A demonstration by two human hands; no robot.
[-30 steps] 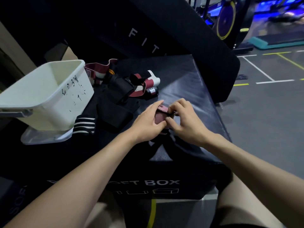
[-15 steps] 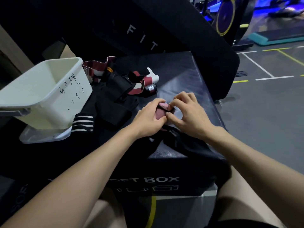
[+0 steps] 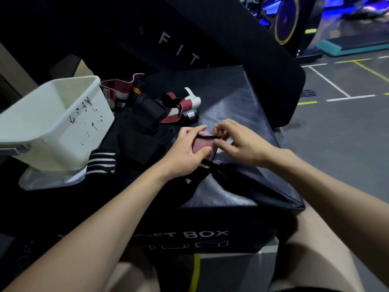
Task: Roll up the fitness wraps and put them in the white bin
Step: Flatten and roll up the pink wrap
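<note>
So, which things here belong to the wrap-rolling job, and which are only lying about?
Belong to the job:
- pink wrap, held by the left hand and right hand
- red and white wraps, unrolled
- black wraps
- white bin

Only lying about:
- soft box under everything
- clear lid beneath the bin
- exercise bike

Since a second ago the right hand (image 3: 237, 142) opens its grip a little: its index finger lifts off the pink wrap (image 3: 203, 145) and arches above it, pinching the black edge. The left hand (image 3: 187, 152) slides its thumb further across the roll's face.
</note>
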